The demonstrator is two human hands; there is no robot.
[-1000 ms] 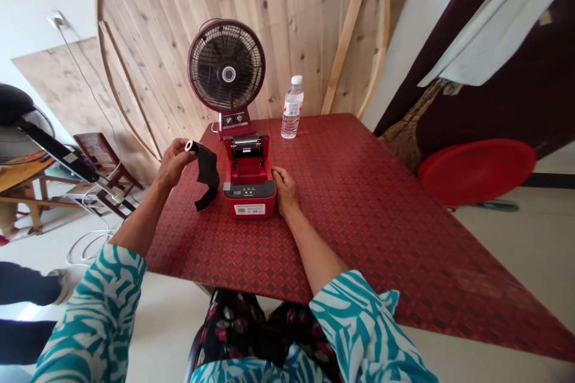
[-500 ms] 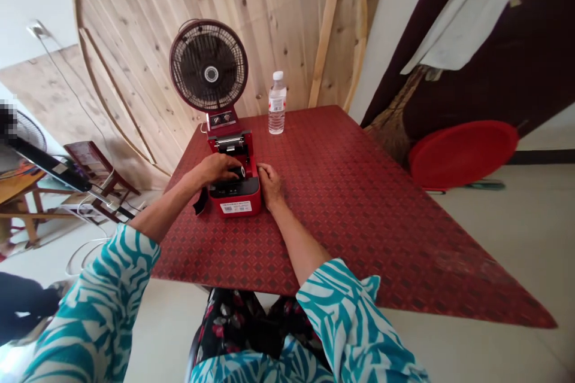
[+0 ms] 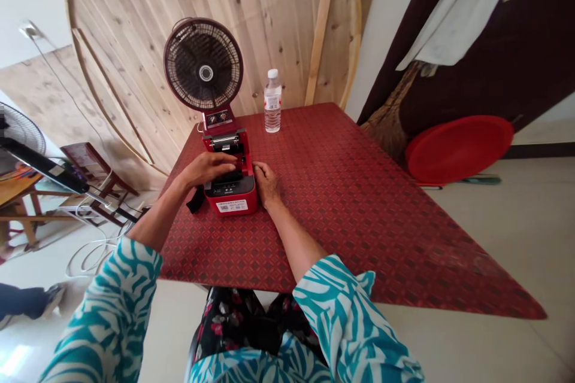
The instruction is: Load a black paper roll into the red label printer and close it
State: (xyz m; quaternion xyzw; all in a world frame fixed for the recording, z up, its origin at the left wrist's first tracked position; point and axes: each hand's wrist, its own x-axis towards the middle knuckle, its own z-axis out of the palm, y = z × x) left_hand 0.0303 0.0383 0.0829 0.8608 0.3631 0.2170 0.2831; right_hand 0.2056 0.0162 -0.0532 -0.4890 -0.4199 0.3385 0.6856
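A small red and black label printer (image 3: pixel 232 202) stands on the table with its lid (image 3: pixel 226 143) swung up at the back. Over its uncovered compartment is my left hand (image 3: pixel 207 169), palm down, its fingers stretched out and nothing seen gripped in them. That hand hides part of the compartment, and I cannot make out the roll inside. Against the printer's right side lies my right hand (image 3: pixel 266 183), fingers curled and steadying the casing. A black strap (image 3: pixel 195 200) hangs out at the printer's left side.
Behind the printer stands a dark red fan (image 3: pixel 205 73), with a water bottle (image 3: pixel 272 102) to its right. The red patterned table (image 3: pixel 341 215) reaches far right. A red basin (image 3: pixel 458 149) and a broom (image 3: pixel 390 125) are beyond it. Someone's leg (image 3: pixel 27 302) shows at left.
My left hand has let go of the black roll with the white core, and its fingers have straightened above the compartment. My right hand stays at the printer's side. The view has shifted slightly.
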